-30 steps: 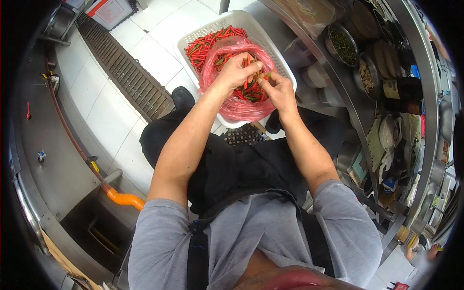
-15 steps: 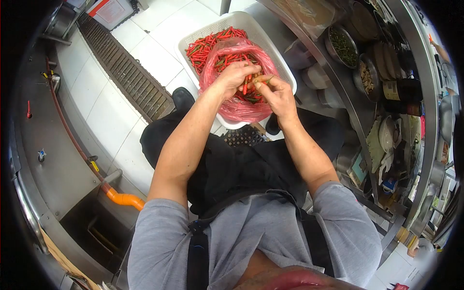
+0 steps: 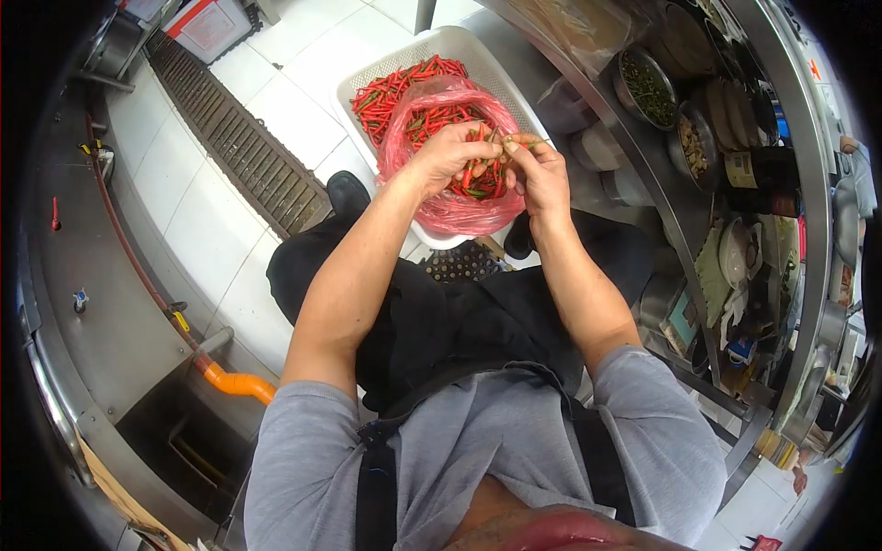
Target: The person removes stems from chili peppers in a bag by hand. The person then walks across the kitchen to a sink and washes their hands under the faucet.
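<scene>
A white plastic basket (image 3: 503, 57) stands on the floor between my feet, with loose red chili peppers (image 3: 397, 92) in its far left part. An open pink plastic bag (image 3: 424, 92) full of red and green chilies sits in the basket. Over the bag's mouth, my left hand (image 3: 446, 158) is closed around a few chilies that show between the fingers. My right hand (image 3: 540, 174) pinches a chili beside the left fingertips, and the two hands nearly touch. The fingers partly hide the chilies they hold.
To the right, a metal shelf (image 3: 648, 161) bears a bowl of chopped greens (image 3: 649, 87) and a bowl of pale pieces (image 3: 698, 151). A floor drain grate (image 3: 234, 129) runs along the left, beyond it a steel counter (image 3: 119, 303) and an orange pipe (image 3: 241, 382).
My right hand has shifted slightly right, and a red chili now shows at its fingertips. The left hand stays over the bag with its fingers slightly moved.
</scene>
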`<move>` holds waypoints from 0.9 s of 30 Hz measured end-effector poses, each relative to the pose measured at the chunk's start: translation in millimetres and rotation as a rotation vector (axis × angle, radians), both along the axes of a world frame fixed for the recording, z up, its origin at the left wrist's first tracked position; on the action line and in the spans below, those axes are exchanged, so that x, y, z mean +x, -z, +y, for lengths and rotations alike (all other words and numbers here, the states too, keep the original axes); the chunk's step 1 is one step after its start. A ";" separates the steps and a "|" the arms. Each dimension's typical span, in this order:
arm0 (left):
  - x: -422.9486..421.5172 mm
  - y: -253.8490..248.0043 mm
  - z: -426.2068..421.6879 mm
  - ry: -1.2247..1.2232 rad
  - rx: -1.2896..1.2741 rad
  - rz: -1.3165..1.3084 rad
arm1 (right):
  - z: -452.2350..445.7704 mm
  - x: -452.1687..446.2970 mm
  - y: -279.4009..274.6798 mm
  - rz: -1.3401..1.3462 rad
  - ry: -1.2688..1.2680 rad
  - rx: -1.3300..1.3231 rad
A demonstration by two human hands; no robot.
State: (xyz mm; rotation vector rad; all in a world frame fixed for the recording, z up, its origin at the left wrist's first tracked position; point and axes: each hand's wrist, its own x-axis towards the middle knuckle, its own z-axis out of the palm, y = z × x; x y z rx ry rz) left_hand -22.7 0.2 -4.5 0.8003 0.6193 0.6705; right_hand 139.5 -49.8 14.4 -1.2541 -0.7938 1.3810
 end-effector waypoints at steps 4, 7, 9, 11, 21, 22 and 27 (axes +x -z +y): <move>0.5 -1.4 0.6 -0.039 0.036 0.048 | 0.2 0.6 -7.5 0.004 0.010 0.011; -0.8 -5.2 1.6 -0.067 0.120 0.127 | 1.7 8.6 -10.2 -0.054 0.067 0.060; -0.2 -2.6 3.2 -0.088 0.170 0.161 | 3.8 14.2 -12.7 -0.092 0.068 0.072; 1.0 7.6 8.2 -0.178 0.252 0.215 | 5.6 21.2 -13.5 -0.218 0.047 0.075; 3.8 5.7 6.9 -0.304 0.285 0.256 | 1.0 16.6 -5.5 -0.483 -0.272 -0.066; 3.5 5.6 6.7 -0.296 0.277 0.241 | 1.0 14.7 -5.0 -0.481 -0.278 -0.057; 4.1 5.5 4.1 -0.217 0.246 0.241 | 1.3 12.1 4.3 -0.597 -0.221 0.025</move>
